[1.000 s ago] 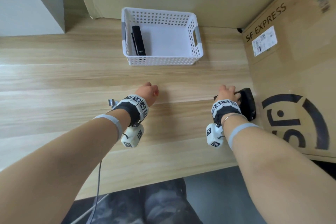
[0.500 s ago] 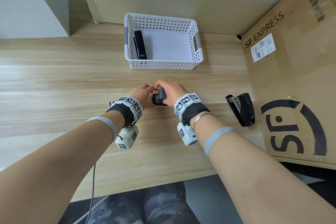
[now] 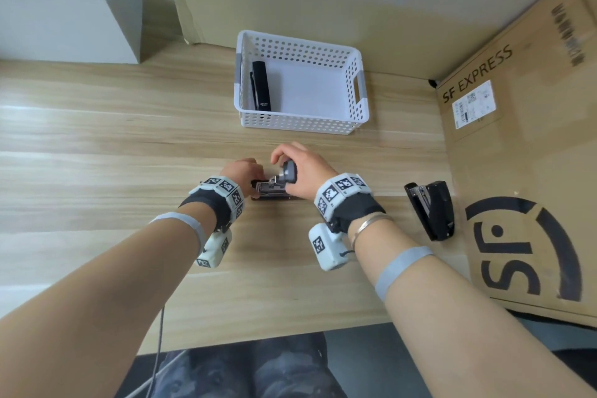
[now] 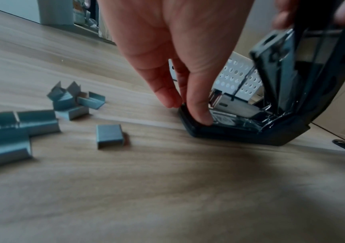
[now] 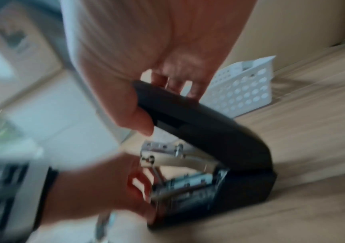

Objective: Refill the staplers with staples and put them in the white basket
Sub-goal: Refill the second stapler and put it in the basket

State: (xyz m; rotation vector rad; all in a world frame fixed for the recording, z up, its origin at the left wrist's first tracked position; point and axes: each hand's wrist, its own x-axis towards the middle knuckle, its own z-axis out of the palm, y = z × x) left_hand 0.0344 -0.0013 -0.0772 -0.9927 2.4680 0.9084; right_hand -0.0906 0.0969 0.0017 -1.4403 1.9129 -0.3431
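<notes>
- Stapler (image 3: 274,186) at frame centre in head view, base flat on wooden desk (image 3: 97,155), top arm swung up & open, metal staple channel exposed.
- Right hand (image 3: 302,171) curled round raised black top arm; in right wrist view (image 5: 142,69) thumb on near side, fingers on far side of arm, view blurred.
- Left hand (image 3: 240,171) at stapler's front end; in left wrist view (image 4: 178,49) fingertips (image 4: 200,113) pinch/press front lip of black base, just beside metal channel.
- Same stapler in left wrist view (image 4: 271,115): base on desk, arm tilted up toward upper right of frame.
- Loose staple strips (image 4: 22,128) on desk at left of left wrist view, several short blocks, some tumbled in small heap, well apart from stapler; hidden behind left wrist in head view.
- White basket (image 3: 300,84) upper centre of head view, beyond hands, apart from them.
- 2nd stapler (image 3: 261,86) lying closed inside basket, along its left wall.
- 3rd stapler (image 3: 431,208) on desk at right of frame, near cardboard box (image 3: 517,139) marked SF EXPRESS; touched by neither hand.
- Marker bands & small white camera units on both wrists.
</notes>
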